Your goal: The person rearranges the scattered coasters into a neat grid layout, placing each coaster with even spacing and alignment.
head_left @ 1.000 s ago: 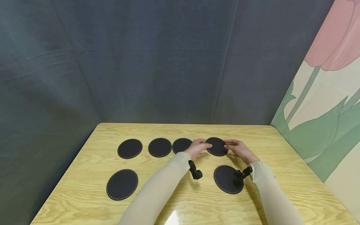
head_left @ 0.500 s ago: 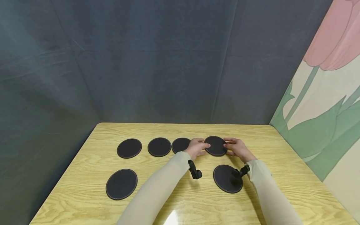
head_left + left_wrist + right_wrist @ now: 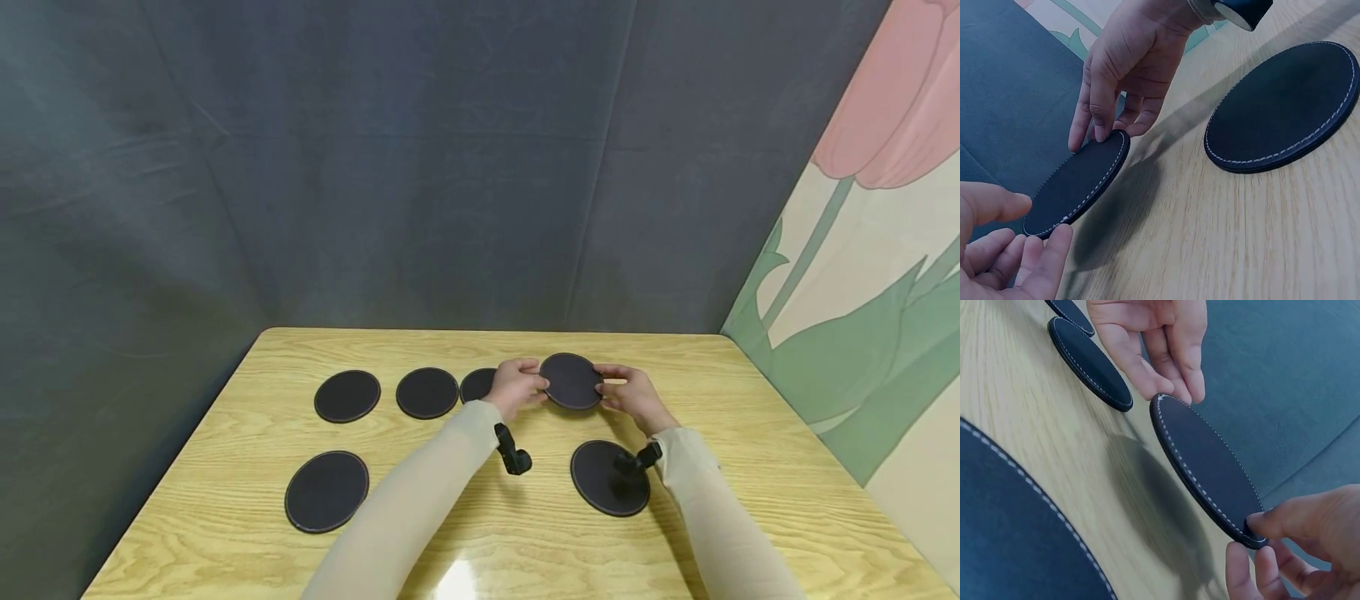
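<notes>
A round black coaster (image 3: 572,382) with pale stitching round its edge is raised off the table between my hands, its shadow apart from it below. My right hand (image 3: 632,396) pinches the right edge; in the right wrist view its thumb (image 3: 1279,519) lies on top and fingers underneath. At the opposite edge, my left hand (image 3: 516,387) holds the rim between thumb and fingers (image 3: 1050,259). Behind the left hand, another coaster (image 3: 475,383) is partly hidden. A larger-looking black disc (image 3: 600,482) lies nearer, beneath my right wrist.
More black coasters (image 3: 426,392) (image 3: 347,396) lie along the far row to the left, and a black disc (image 3: 326,492) lies at the front left. The wooden table (image 3: 247,533) ends at a dark curtain (image 3: 420,208). A flower-painted wall (image 3: 862,350) stands on the right.
Both hands have lifted the coaster off the table, tilting it slightly and shifting it a little left and away. The other discs have stayed in place.
</notes>
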`<action>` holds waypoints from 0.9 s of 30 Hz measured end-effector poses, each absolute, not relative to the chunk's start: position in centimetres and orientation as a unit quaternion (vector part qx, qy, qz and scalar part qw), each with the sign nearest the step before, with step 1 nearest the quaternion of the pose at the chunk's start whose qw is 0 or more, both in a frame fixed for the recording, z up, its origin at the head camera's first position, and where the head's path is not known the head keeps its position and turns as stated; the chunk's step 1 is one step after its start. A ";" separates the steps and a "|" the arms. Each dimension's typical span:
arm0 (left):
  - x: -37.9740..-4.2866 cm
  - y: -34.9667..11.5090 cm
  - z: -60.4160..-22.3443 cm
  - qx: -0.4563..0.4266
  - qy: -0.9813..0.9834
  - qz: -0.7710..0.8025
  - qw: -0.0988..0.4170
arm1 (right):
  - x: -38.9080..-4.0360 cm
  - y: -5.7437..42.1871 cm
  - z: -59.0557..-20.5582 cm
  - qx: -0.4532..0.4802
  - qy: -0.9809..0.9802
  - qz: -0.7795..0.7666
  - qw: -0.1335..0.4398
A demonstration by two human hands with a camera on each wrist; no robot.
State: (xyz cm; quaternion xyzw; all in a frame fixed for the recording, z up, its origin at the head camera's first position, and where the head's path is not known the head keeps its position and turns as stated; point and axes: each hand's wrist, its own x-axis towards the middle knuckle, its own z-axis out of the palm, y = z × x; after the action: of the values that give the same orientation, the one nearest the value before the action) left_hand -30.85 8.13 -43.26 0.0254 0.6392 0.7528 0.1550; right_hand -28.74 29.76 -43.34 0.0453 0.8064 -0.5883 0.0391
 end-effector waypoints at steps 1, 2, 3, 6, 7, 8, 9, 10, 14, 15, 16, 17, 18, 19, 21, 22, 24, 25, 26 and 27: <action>-30.8 8.0 -43.2 0.025 0.641 0.752 0.151 | -28.7 29.7 -43.3 0.045 0.806 -0.589 0.039; -30.8 7.9 -43.2 0.025 0.641 0.753 0.148 | -28.7 29.6 -43.3 0.043 0.805 -0.590 0.038; -30.8 7.8 -43.2 0.026 0.642 0.752 0.144 | -28.7 29.5 -43.3 0.042 0.804 -0.591 0.039; -30.8 7.5 -43.1 0.025 0.648 0.749 0.135 | -28.7 29.4 -43.1 0.035 0.799 -0.598 0.043; -30.8 7.4 -43.0 0.025 0.651 0.747 0.132 | -28.7 29.3 -43.0 0.033 0.797 -0.601 0.045; -30.8 7.3 -43.0 0.026 0.655 0.745 0.127 | -28.7 29.2 -43.0 0.032 0.795 -0.603 0.048; -30.8 7.2 -43.0 0.025 0.658 0.742 0.125 | -28.7 29.2 -42.9 0.032 0.793 -0.606 0.052; -30.7 7.0 -42.9 0.026 0.661 0.740 0.123 | -28.6 29.1 -42.8 0.031 0.791 -0.608 0.055; -30.8 6.5 -43.0 0.028 0.670 0.731 0.126 | -28.5 28.9 -42.4 0.031 0.785 -0.615 0.067; -30.8 6.4 -43.0 0.029 0.671 0.730 0.129 | -28.5 28.8 -42.3 0.030 0.784 -0.617 0.069; -30.9 6.2 -43.0 0.031 0.671 0.729 0.130 | -28.5 28.8 -42.3 0.029 0.782 -0.618 0.070; -30.9 6.1 -43.0 0.032 0.671 0.729 0.132 | -28.5 28.7 -42.2 0.028 0.782 -0.619 0.071; -30.9 6.0 -42.9 0.033 0.671 0.728 0.133 | -28.5 28.6 -42.2 0.028 0.782 -0.619 0.071; -30.9 5.8 -42.9 0.036 0.673 0.727 0.133 | -28.5 28.6 -42.1 0.026 0.784 -0.617 0.071; -30.8 5.5 -42.9 0.038 0.675 0.724 0.133 | -28.5 28.4 -42.2 0.024 0.788 -0.611 0.070; -30.9 5.4 -42.9 0.039 0.675 0.725 0.134 | -28.5 28.3 -42.2 0.024 0.791 -0.608 0.069; -30.9 5.2 -42.9 0.042 0.675 0.724 0.134 | -28.5 28.1 -42.2 0.022 0.796 -0.601 0.068; -30.9 5.1 -42.9 0.042 0.675 0.724 0.134 | -28.5 28.1 -42.2 0.021 0.798 -0.599 0.067; -30.8 5.0 -42.9 0.042 0.673 0.726 0.135 | -28.5 28.0 -42.2 0.020 0.799 -0.598 0.066; -30.8 5.0 -42.9 0.044 0.673 0.726 0.135 | -28.5 27.9 -42.1 0.018 0.799 -0.597 0.066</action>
State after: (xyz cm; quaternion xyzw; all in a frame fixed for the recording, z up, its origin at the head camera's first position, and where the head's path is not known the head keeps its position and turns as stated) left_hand -30.79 4.98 -42.90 0.0438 0.6733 0.7256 0.1354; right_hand -28.50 27.91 -42.14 0.0183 0.7994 -0.5969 0.0657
